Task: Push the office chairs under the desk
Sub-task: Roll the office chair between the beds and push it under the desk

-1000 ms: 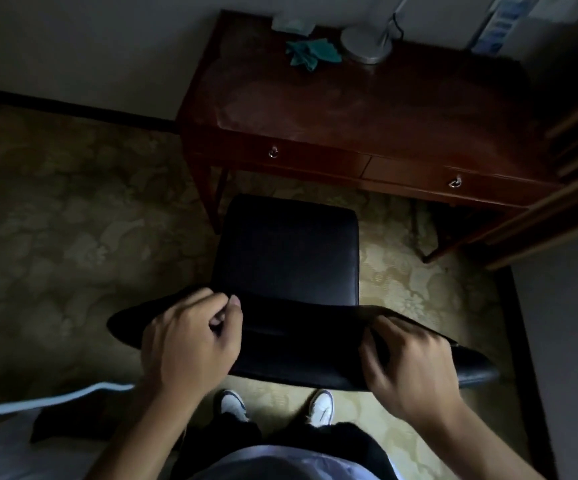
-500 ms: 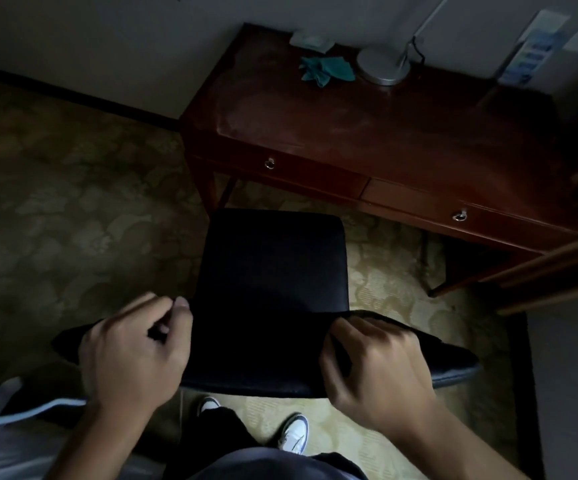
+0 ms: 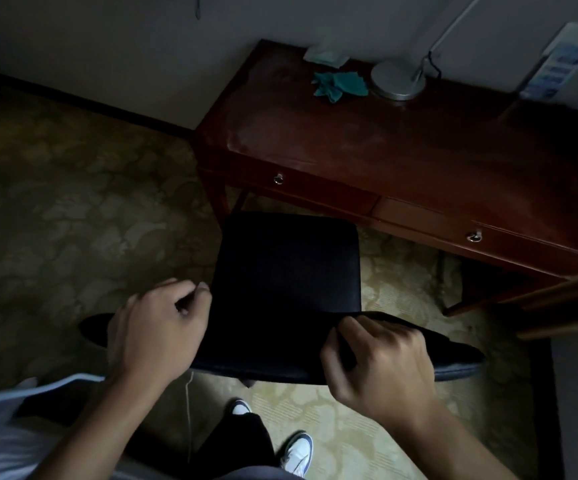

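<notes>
Carpet (image 3: 73, 216), patterned and yellowish, covers the floor. One dark red wooden desk (image 3: 401, 154) with two ring-pull drawers stands at 1 o'clock, its tabletop carrying one round silver lamp base (image 3: 397, 79) and one crumpled teal cloth (image 3: 339, 85). One black padded chair (image 3: 287, 268) sits at centre, its seat's front edge touching or just short of the desk front, its curved backrest running from 9 to 3 o'clock. Left hand (image 3: 157, 327) curls over the backrest's left part; right hand (image 3: 381, 362) clamps the right part, fingers over the top edge. Two white sneakers show at 6 o'clock.
</notes>
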The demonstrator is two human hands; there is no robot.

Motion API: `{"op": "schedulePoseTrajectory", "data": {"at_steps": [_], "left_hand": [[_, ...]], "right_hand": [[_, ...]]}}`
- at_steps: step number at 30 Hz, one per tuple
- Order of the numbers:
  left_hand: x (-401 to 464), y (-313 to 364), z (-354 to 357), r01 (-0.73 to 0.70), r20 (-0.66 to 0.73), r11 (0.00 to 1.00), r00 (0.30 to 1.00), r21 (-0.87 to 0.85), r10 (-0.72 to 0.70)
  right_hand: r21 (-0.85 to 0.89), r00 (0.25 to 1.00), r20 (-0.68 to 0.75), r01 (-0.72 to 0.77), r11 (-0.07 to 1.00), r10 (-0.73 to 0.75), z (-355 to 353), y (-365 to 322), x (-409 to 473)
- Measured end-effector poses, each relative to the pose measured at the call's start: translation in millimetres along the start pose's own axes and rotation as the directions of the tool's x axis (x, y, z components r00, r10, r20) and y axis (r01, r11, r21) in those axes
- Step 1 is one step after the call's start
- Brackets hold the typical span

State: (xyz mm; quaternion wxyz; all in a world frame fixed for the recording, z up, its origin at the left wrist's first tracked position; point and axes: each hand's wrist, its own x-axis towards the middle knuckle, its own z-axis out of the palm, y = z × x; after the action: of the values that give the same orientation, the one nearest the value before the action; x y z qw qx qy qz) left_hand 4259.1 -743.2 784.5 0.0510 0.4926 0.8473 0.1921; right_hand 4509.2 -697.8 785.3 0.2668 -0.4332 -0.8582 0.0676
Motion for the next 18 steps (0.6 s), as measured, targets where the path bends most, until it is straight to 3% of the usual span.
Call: {"op": "schedulePoseTrajectory", "data": {"at_steps": [6, 18], "left_hand": [[27, 14, 11, -0.05, 0.133, 0.995, 0.989, -0.092, 0.062], [151, 23, 29, -0.068, 0.183, 0.995, 0.982, 0.073, 0.053]], "right_hand": [[-0.043, 0.999, -0.018, 0.026, 0.999, -0.026, 3, 20, 21], [-0.021, 1.0, -0.008, 0.008, 1.0, -0.008, 46, 31, 111]]}}
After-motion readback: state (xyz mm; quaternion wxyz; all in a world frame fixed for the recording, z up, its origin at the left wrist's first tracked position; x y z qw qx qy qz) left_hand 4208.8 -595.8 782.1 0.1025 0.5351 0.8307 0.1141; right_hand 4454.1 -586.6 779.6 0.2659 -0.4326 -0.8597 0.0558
